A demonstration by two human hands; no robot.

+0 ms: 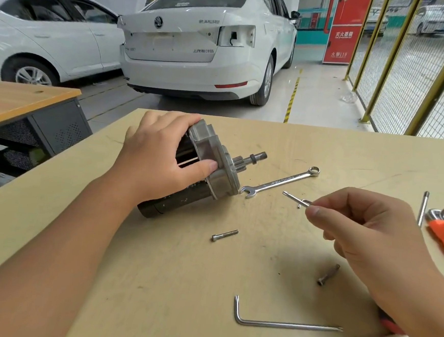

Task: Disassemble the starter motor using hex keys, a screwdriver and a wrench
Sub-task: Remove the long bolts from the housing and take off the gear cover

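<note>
Left hand (160, 158) was clamped around the starter motor (204, 172) lying on its side on the table (153, 282), long axis running lower-left to upper-right with the pinion shaft pointing away. Right hand (365, 227) pinched a small hex key (294, 199) just right of the end plate, tip aimed back at it. Fastener faces were turned away — couldn't tell what's left.

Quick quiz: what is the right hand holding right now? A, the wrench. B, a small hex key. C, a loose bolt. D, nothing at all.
B: the right hand pinches a small hex key at its fingertips, while the wrench lies untouched on the table.
</note>
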